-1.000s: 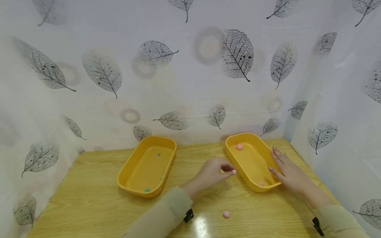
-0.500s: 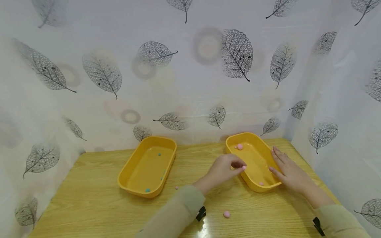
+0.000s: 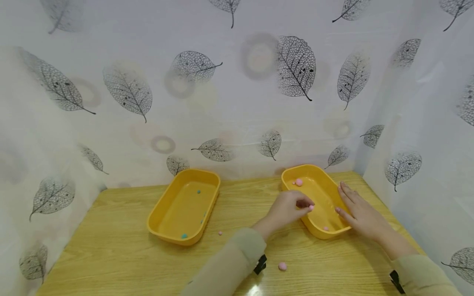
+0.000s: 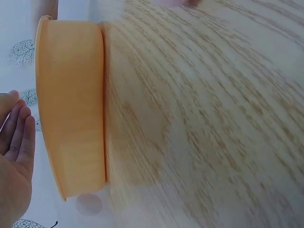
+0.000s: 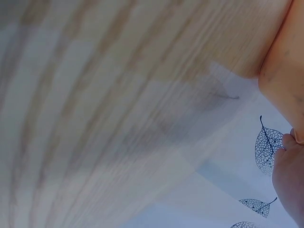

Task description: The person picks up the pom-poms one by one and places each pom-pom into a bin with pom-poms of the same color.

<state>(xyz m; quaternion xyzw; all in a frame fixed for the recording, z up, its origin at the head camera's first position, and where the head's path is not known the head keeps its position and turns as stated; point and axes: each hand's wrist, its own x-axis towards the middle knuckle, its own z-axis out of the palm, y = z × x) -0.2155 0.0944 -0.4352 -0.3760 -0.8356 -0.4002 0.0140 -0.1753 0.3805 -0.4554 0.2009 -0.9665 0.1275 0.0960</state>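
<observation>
In the head view, my left hand (image 3: 284, 209) pinches a small pink ball (image 3: 311, 208) between thumb and fingertips, over the near left side of the right yellow tray (image 3: 309, 227). Inside that tray lie a larger pink ball (image 3: 298, 182) with a tiny one beside it, and another pink piece (image 3: 326, 228) near the front. My right hand (image 3: 361, 216) rests on the tray's right rim, its fingers extended. The left wrist view has my left hand (image 4: 16, 142) beyond the rim; the ball is hidden there. The right wrist view catches my right hand (image 5: 289, 175) at the rim.
A second yellow tray (image 3: 155, 230) on the left holds several small teal pieces (image 3: 184, 236). On the wooden table (image 3: 111, 255) lie a pink ball (image 3: 282, 266) in front and a tiny pink ball (image 3: 220, 233) right of the left tray. Leaf-printed curtain (image 3: 237, 102) encloses the table.
My left hand has moved rightward with the pink ball, from beside the right tray to over it. The tiny pink ball on the table has come into view. My right hand stays put.
</observation>
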